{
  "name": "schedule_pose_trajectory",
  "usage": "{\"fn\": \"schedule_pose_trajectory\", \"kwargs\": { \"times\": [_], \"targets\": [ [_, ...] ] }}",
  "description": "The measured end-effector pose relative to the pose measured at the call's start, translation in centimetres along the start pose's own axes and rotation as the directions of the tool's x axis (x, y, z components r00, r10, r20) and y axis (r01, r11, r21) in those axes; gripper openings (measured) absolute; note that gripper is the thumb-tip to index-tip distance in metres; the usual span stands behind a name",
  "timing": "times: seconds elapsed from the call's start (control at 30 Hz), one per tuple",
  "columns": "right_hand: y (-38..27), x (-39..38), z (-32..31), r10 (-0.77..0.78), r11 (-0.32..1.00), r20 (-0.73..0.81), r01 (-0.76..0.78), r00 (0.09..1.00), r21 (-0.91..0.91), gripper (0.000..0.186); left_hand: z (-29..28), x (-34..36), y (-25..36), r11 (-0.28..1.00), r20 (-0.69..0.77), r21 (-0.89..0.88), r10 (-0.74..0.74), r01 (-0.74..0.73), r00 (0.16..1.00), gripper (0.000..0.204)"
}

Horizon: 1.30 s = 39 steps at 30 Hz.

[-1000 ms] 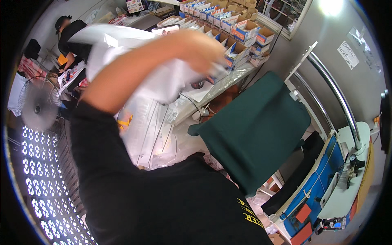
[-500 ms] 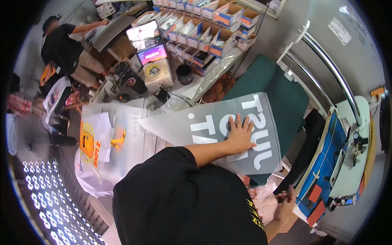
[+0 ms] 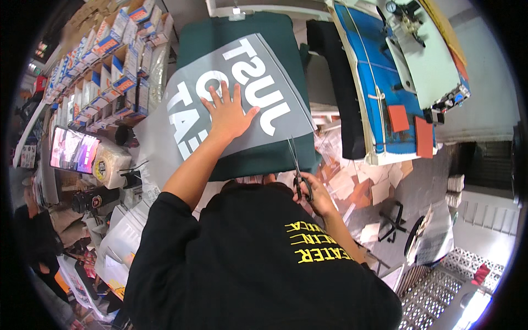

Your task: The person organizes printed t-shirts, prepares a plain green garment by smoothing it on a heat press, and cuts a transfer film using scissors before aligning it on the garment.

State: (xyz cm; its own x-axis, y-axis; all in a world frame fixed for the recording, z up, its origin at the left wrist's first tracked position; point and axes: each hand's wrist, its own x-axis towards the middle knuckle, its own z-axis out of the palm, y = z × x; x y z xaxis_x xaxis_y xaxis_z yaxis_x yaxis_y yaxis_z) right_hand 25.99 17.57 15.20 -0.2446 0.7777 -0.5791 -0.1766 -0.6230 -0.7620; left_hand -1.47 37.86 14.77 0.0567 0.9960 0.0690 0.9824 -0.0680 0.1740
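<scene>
press platen [image 3: 242,12]; dark green garment [image 3: 258,159] on it; grey transfer sheet [image 3: 187,132] atop

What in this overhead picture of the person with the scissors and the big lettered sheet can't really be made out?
- Head view: the near edge of the green garment is hidden behind the person's black shirt.
- The grey lettered sheet under the left hand runs off the garment; its far-left end blurs into clutter.
- The scissors in the right hand: whether the blades touch the sheet is too small to tell.
- The screen at left is too small to read.
</scene>
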Motion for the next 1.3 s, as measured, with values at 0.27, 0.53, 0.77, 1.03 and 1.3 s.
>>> {"fn": "schedule_pose_trajectory", "kwargs": {
  "times": [0.27, 0.53, 0.77, 1.03, 1.3],
  "targets": [
    [-0.6, -1.2, -0.4, 0.070, 0.992, -0.004, -0.070, 0.998, -0.106, 0.056, 1.2, 4.6, -3.0, 0.907, -0.067, 0.007, 0.420, -0.420, 0.905, 0.083],
    [-0.3, 2.1, 4.0, -0.078, 0.990, -0.127, 0.062, 0.989, -0.123, 0.039, -0.5, -0.6, 0.7, 0.641, -0.140, -0.411, 0.659, -0.648, 0.739, 0.055],
    [-0.1, 1.9, 4.2, -0.051, 0.992, -0.137, 0.035, 0.989, -0.118, 0.034, 0.9, -4.0, 4.3, 0.572, -0.233, -0.473, 0.652, -0.670, 0.721, 0.032],
    [0.2, 2.1, 4.5, -0.046, 0.985, -0.191, 0.013, 0.980, -0.172, 0.029, 1.7, -4.3, 4.3, 0.524, -0.353, -0.440, 0.646, -0.730, 0.677, 0.014],
    [-3.4, 4.0, 5.2, -0.013, 0.996, -0.245, -0.008, 0.969, -0.086, 0.028, -0.2, -5.2, 4.9, 0.496, -0.399, -0.463, 0.623, -0.734, 0.673, 0.013]
  ]
}}
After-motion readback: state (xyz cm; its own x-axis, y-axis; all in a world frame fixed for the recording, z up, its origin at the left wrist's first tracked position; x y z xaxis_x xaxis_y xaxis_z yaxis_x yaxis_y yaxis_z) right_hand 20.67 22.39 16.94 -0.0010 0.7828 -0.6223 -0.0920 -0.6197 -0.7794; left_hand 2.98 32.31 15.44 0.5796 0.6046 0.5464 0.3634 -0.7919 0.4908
